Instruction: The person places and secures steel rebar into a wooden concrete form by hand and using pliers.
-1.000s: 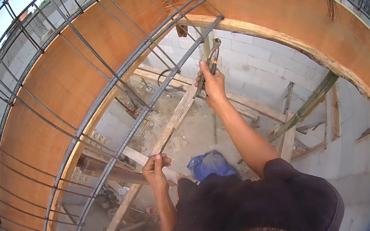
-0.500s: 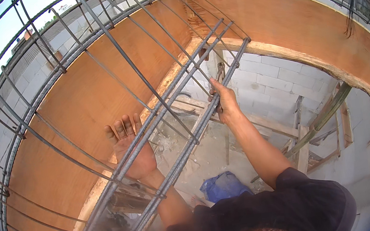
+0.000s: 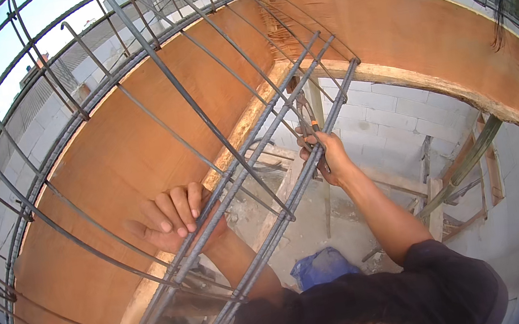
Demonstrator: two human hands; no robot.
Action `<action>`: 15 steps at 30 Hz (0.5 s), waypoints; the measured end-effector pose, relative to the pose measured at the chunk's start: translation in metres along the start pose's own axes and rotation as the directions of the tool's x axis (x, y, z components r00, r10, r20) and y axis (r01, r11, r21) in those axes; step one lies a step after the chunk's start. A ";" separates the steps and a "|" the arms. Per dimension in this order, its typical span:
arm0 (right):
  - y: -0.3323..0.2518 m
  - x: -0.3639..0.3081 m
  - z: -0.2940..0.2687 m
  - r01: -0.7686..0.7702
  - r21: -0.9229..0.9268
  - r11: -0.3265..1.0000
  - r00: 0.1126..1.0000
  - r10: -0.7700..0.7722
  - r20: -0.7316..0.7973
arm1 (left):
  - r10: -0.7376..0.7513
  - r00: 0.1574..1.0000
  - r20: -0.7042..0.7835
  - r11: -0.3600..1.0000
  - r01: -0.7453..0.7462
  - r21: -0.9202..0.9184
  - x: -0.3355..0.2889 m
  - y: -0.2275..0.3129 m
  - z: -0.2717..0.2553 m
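A cage of long steel rebars (image 3: 250, 146) with thin cross stirrups runs diagonally in front of me. My left hand (image 3: 177, 218) has come up from under the far bars. Its fingers are bent down onto the top rebar, while the thumb sticks out to the left. My right hand (image 3: 329, 155), reaching up beside the nearer pair of bars, is closed round the handles of pincers (image 3: 306, 111) with orange bands. The pincers point up between the bars, and their head lies close to the far rebars. The nearer bars partly cover the right fingers.
Brown plywood formwork panels (image 3: 129, 141) meet in a corner behind the cage, with a rough timber edge (image 3: 253, 119) below. More bent rebars (image 3: 17, 205) stand at left. Underneath lie a blue sack (image 3: 322, 266), timber props (image 3: 437, 206) and a pale block wall (image 3: 393, 115).
My left hand has gone from outstretched fingers to fingers bent over the rebar. My right hand has shifted slightly lower, and the pincers show more plainly, raised between the bars.
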State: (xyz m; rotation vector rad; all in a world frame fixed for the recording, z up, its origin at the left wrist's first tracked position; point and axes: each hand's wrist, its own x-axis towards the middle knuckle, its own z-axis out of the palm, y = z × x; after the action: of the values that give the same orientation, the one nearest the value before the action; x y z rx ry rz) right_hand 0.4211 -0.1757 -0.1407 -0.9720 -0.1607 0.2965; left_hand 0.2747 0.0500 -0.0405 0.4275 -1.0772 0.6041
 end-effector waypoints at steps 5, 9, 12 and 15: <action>0.006 0.001 0.007 0.021 0.079 0.997 0.998 -0.025 0.052 | -0.050 0.999 0.015 0.999 0.050 -0.002 0.003 0.011 0.002; 0.011 0.004 0.017 -0.018 0.074 0.997 0.999 0.015 0.029 | -0.071 0.989 -0.130 0.997 0.070 -0.012 -0.007 0.013 0.005; -0.003 -0.003 -0.001 0.036 0.014 0.999 0.999 -0.036 0.029 | -0.116 0.974 -0.195 0.989 0.132 0.071 -0.008 0.005 0.016; -0.004 0.012 -0.022 0.094 -0.055 0.994 0.996 -0.094 0.004 | -0.216 0.849 -0.482 0.900 0.365 0.240 -0.034 0.004 0.006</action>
State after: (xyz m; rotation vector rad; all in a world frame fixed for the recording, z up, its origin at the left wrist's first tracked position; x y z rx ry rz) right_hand 0.4388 -0.1918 -0.1499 -1.0153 -0.2160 0.2069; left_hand 0.2562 0.0410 -0.0683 0.6905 -0.4539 0.5669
